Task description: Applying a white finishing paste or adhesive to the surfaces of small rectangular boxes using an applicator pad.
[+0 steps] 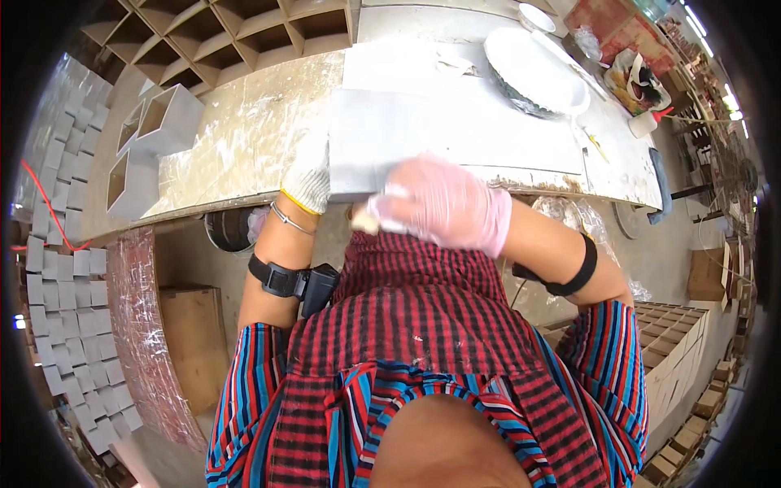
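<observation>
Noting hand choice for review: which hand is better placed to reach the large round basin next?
Probably the right hand: it is nearer the basin at upper right; the left hand is beside the left edge of the grey panel.

Worktop point(268, 106) runs across in front of person. Panel point(370, 134) lies at its front edge, abt mid; L hand point(307, 172) at panel's L side, R hand point(446, 202) nr its front edge w/ small blurred item point(368, 221) in fingers. Open boxes point(185, 120) sit on worktop's L part, compartment rack point(275, 58) behind them at the back. Basin point(541, 77) back R of panel, small bowl point(537, 18) behind it. Bottle point(642, 125) at R end, bag point(637, 80) behind bottle, cloth point(660, 191) over R edge. Below: bucket point(221, 236) under worktop, L of person's legs; carton point(194, 342) nearer, L of L arm. Stacked boxes point(61, 297) far L; gridded rack point(675, 346) R of R arm.
</observation>
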`<move>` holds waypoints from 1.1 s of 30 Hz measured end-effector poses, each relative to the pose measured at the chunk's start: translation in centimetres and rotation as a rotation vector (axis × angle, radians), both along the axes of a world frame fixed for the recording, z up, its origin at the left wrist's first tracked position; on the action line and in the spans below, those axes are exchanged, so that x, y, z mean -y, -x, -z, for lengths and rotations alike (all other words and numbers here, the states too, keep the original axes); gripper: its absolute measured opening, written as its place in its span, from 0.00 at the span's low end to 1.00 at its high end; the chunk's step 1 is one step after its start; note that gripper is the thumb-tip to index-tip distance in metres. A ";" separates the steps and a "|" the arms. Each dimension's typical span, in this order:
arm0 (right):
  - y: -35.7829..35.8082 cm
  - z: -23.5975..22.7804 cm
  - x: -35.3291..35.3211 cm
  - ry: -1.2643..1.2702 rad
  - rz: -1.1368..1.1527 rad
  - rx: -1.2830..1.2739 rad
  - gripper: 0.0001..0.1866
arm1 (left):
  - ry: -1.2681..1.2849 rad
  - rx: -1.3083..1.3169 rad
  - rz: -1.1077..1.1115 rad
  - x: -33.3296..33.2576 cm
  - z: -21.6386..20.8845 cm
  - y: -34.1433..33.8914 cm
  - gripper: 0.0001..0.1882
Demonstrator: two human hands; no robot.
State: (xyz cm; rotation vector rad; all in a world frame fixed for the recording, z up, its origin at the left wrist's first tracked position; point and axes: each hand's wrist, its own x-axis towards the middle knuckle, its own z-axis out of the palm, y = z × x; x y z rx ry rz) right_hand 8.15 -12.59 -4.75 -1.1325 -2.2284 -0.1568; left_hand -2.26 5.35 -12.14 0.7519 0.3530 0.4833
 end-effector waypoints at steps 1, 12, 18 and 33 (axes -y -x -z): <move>0.2 0.0 0.5 0.008 -0.012 0.117 0.08 | -0.041 0.020 -0.014 -0.4 0.4 -0.1 0.27; 0.8 0.0 -3.2 -0.121 -0.002 -0.018 0.12 | -0.776 -0.077 -0.117 1.1 -1.4 -0.3 0.21; -0.9 -2.5 -1.0 -0.059 0.096 -0.193 0.13 | -0.200 0.071 -0.017 -0.1 -0.8 -0.1 0.24; -1.6 1.3 3.4 0.192 0.021 -0.293 0.14 | 0.113 0.202 0.084 -1.0 -2.6 1.2 0.24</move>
